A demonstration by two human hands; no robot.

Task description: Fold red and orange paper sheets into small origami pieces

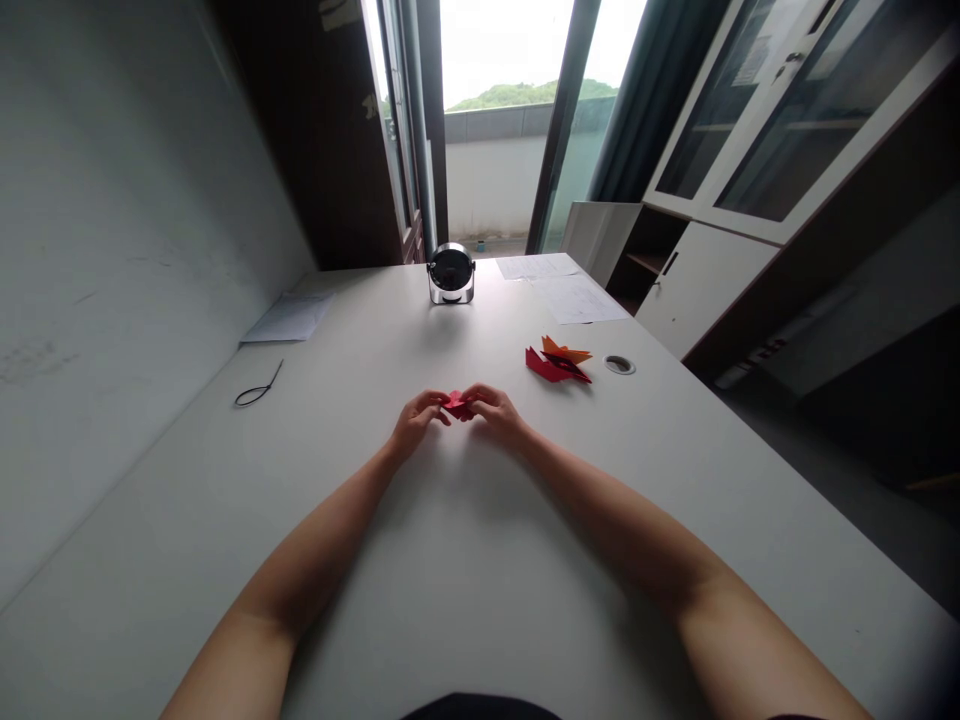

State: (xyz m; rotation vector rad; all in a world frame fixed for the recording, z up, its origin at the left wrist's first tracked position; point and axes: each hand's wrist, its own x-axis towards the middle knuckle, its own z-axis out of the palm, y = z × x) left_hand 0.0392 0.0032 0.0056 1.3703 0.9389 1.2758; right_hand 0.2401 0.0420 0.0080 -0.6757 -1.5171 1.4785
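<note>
A small piece of folded red paper is held between both hands, just above the middle of the white table. My left hand pinches its left side between thumb and fingers. On the right side, my right hand grips it the same way, and the fingertips hide part of the paper. Farther right lie folded paper boats: a red boat and an orange boat close against it, with dark red folded paper among them.
Behind my hands stands a round black device on a silver stand. A black cable tie loop lies at left, near papers by the wall. More paper sheets lie at the back right. A round cable hole is near the table's right edge.
</note>
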